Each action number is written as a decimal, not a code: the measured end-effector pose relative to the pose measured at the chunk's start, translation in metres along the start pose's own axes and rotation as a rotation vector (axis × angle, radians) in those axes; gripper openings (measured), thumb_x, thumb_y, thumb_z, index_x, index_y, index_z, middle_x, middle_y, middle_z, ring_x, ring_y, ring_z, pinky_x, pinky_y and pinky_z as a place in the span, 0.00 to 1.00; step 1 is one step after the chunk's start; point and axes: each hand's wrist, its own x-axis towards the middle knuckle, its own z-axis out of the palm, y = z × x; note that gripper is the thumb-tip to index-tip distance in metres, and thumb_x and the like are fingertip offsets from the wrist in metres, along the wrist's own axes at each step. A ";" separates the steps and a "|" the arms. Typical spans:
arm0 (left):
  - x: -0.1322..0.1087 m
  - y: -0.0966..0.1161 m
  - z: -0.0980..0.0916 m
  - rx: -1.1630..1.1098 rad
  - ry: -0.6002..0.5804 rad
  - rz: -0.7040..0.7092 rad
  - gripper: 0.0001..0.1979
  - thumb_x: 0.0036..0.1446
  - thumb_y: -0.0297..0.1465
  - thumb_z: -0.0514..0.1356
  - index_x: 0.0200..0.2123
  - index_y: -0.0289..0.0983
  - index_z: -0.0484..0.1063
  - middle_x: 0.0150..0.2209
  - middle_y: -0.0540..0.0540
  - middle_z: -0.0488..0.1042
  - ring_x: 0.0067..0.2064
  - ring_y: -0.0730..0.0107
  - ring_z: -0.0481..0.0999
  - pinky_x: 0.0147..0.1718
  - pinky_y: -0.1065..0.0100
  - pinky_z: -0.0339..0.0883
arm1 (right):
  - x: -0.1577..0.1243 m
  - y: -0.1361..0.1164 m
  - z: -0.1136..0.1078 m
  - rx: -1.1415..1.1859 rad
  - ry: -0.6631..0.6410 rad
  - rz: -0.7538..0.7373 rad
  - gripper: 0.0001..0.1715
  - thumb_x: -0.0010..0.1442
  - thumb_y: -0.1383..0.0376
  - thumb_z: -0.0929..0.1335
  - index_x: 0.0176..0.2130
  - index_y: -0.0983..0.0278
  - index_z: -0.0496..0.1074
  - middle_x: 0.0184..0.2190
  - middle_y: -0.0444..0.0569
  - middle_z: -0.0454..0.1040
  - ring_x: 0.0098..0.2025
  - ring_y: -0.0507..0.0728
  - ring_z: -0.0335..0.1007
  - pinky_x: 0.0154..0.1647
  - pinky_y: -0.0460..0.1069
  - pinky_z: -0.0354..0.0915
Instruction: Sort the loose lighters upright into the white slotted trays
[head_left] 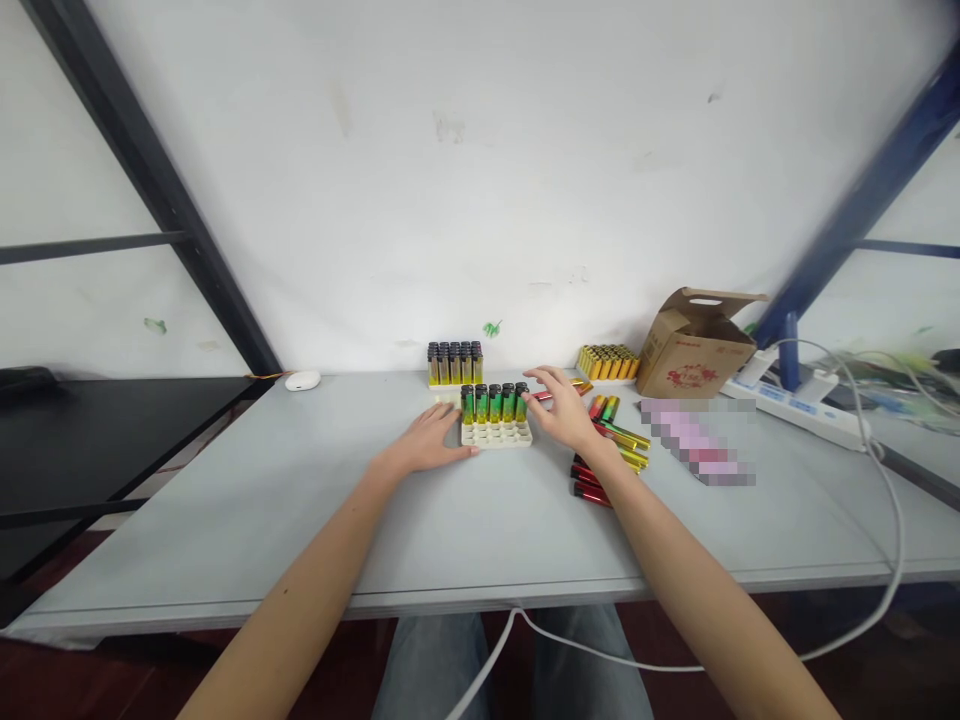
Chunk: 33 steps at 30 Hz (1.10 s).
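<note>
Flanking the front tray [496, 438], the left hand [429, 441] lies spread, the right hand [561, 410] curves, fingers parted; five lighters [495, 406] stand foremost in it, one box [694, 365] to its right.

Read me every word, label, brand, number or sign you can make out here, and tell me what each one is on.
None can be read with certainty.
Cardboard box: red print on the front, too small and blurred.
Pink item: pixelated, so any writing is hidden.
Power strip: blue marks, too small.
Lighters: no legible lettering.
</note>
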 end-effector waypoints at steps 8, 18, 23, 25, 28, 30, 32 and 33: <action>0.000 -0.003 0.002 -0.015 0.032 0.003 0.38 0.53 0.57 0.58 0.63 0.44 0.61 0.62 0.42 0.65 0.65 0.49 0.61 0.61 0.57 0.57 | 0.002 -0.003 -0.001 0.043 0.076 0.055 0.19 0.67 0.56 0.59 0.49 0.61 0.73 0.50 0.54 0.72 0.50 0.61 0.70 0.51 0.56 0.67; 0.001 -0.005 0.003 -0.008 0.010 -0.014 0.40 0.53 0.58 0.57 0.63 0.43 0.60 0.63 0.41 0.64 0.65 0.48 0.60 0.61 0.56 0.56 | 0.005 -0.004 -0.005 0.075 0.229 0.125 0.25 0.68 0.56 0.57 0.32 0.63 0.77 0.40 0.53 0.75 0.46 0.60 0.72 0.50 0.55 0.66; 0.001 -0.005 0.004 -0.007 0.014 -0.001 0.39 0.54 0.57 0.56 0.63 0.43 0.60 0.63 0.41 0.64 0.65 0.48 0.60 0.62 0.56 0.56 | 0.001 -0.003 -0.001 0.031 0.047 0.040 0.27 0.69 0.57 0.54 0.58 0.62 0.69 0.58 0.56 0.68 0.61 0.61 0.63 0.62 0.58 0.59; 0.001 -0.005 0.004 -0.003 0.019 -0.001 0.40 0.54 0.58 0.57 0.63 0.43 0.60 0.63 0.41 0.64 0.65 0.49 0.60 0.62 0.57 0.56 | -0.001 -0.003 0.001 -0.012 -0.059 0.035 0.27 0.69 0.55 0.56 0.60 0.61 0.66 0.61 0.56 0.64 0.62 0.62 0.60 0.63 0.59 0.58; 0.001 -0.003 0.003 -0.005 0.034 0.000 0.39 0.53 0.57 0.58 0.62 0.43 0.61 0.62 0.41 0.65 0.64 0.50 0.61 0.61 0.57 0.57 | -0.002 0.000 0.004 -0.066 -0.145 0.020 0.26 0.66 0.56 0.60 0.60 0.61 0.67 0.61 0.56 0.64 0.62 0.63 0.61 0.63 0.60 0.59; 0.001 -0.002 0.003 -0.009 0.043 0.006 0.39 0.53 0.57 0.58 0.62 0.43 0.62 0.61 0.41 0.66 0.64 0.49 0.63 0.61 0.56 0.58 | -0.002 0.002 0.005 -0.069 -0.146 -0.003 0.26 0.65 0.59 0.61 0.60 0.62 0.67 0.59 0.56 0.67 0.61 0.62 0.62 0.62 0.59 0.59; 0.001 -0.002 0.002 -0.013 0.051 0.008 0.38 0.52 0.57 0.59 0.61 0.44 0.64 0.60 0.42 0.67 0.63 0.48 0.64 0.60 0.56 0.58 | -0.002 0.004 0.007 -0.054 -0.131 -0.014 0.25 0.64 0.61 0.62 0.59 0.61 0.67 0.57 0.55 0.68 0.58 0.61 0.65 0.61 0.58 0.61; 0.001 -0.001 0.002 -0.014 0.053 0.008 0.37 0.52 0.57 0.59 0.61 0.44 0.65 0.60 0.43 0.68 0.62 0.48 0.64 0.60 0.55 0.59 | -0.002 0.004 0.007 -0.047 -0.125 -0.013 0.25 0.64 0.62 0.62 0.59 0.61 0.68 0.56 0.55 0.68 0.57 0.61 0.65 0.60 0.57 0.62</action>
